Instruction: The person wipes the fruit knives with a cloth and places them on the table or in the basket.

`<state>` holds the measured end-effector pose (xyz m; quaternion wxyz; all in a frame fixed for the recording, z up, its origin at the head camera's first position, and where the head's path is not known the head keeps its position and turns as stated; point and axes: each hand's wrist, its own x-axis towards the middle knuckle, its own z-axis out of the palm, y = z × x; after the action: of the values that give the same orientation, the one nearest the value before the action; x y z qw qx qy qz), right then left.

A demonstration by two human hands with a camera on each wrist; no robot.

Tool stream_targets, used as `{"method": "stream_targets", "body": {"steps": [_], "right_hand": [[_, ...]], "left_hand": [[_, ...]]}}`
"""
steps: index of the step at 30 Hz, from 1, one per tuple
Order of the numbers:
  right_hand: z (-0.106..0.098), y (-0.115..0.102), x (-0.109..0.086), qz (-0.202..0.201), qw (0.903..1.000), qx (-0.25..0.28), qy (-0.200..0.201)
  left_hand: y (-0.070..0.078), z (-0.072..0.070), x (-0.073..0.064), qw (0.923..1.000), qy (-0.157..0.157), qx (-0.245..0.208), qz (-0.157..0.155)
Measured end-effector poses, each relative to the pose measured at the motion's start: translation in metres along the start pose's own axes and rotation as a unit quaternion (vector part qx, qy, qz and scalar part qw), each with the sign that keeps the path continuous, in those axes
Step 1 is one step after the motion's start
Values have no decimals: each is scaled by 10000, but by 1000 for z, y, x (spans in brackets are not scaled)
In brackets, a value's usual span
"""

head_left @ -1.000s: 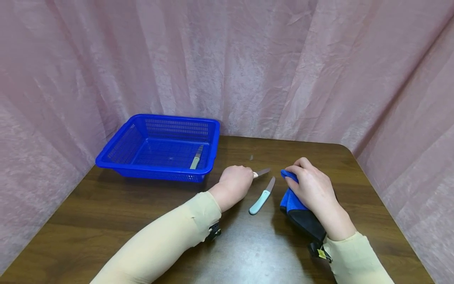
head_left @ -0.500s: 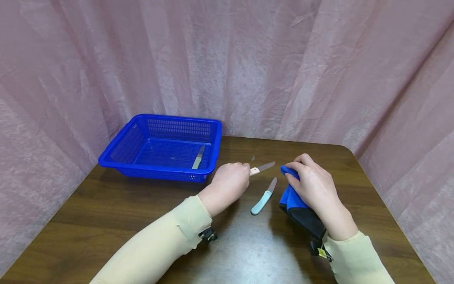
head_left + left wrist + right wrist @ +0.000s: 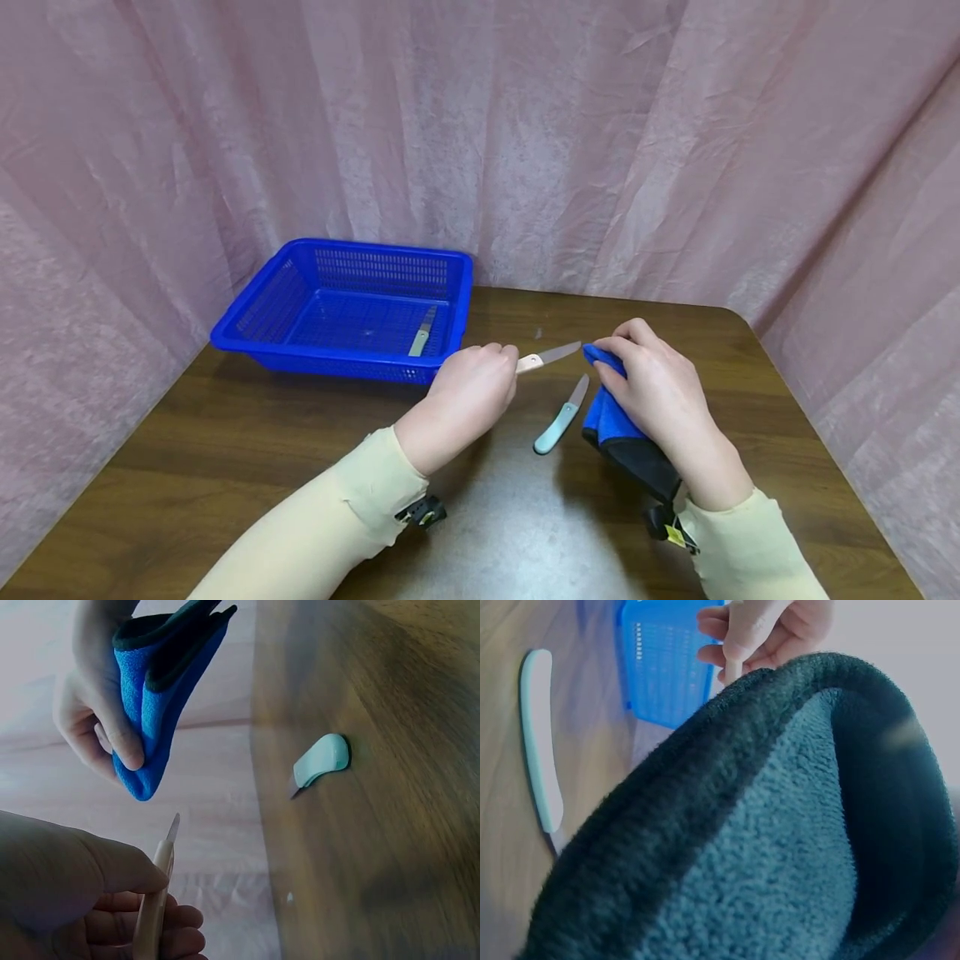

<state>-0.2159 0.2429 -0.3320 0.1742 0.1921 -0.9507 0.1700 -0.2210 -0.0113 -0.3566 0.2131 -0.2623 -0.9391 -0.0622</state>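
Observation:
My left hand [image 3: 474,390] grips a small knife by its cream handle [image 3: 152,906], the blade [image 3: 561,352] pointing right. In the head view the blade tip lies close beside a folded blue cloth [image 3: 617,417] with dark edging. My right hand [image 3: 660,385] pinches that cloth between thumb and fingers, and its lower part hangs down. Between the hands, a second knife with a mint-green handle [image 3: 555,429] lies on the table. The cloth covers much of the right wrist view and hides the cream knife's blade there.
A blue plastic basket [image 3: 266,354] stands at the back left of the wooden table [image 3: 247,467]. Inside it, near the right wall, lies a knife with a pale green handle [image 3: 418,342]. Pink curtains [image 3: 525,150] hang behind and at the sides.
My left hand has lifted the cream-handled knife and drawn back left, showing more handle. My right hand has shifted slightly left and up with the cloth. The mint-green knife stays on the table.

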Motion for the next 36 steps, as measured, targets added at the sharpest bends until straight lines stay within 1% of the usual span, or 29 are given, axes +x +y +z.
{"method": "stream_targets", "body": {"steps": [3, 9, 13, 18, 26, 33, 36], "right_hand": [[-1, -3, 0, -46, 10000, 28, 32], [-1, -10, 2, -144, 9998, 73, 99], [0, -13, 4, -164, 9998, 101, 87], [1, -14, 3, -173, 9997, 123, 119], [2, -20, 3, -261, 9993, 173, 195], [2, -24, 7, -328, 9990, 189, 238], [2, -26, 9, -369, 9988, 199, 264]], "left_hand": [[-4, -3, -5, 10000, 33, -3, 46], [-11, -8, -14, 9998, 46, -194, 63], [-15, -11, -17, 9998, 124, -138, 63], [-20, -16, -21, 9997, 188, -124, 6], [-25, -26, -29, 9995, 111, -227, -173], [-31, -27, -34, 9994, 199, -273, -114], [-32, -29, -35, 9991, 252, -307, -143]]}}
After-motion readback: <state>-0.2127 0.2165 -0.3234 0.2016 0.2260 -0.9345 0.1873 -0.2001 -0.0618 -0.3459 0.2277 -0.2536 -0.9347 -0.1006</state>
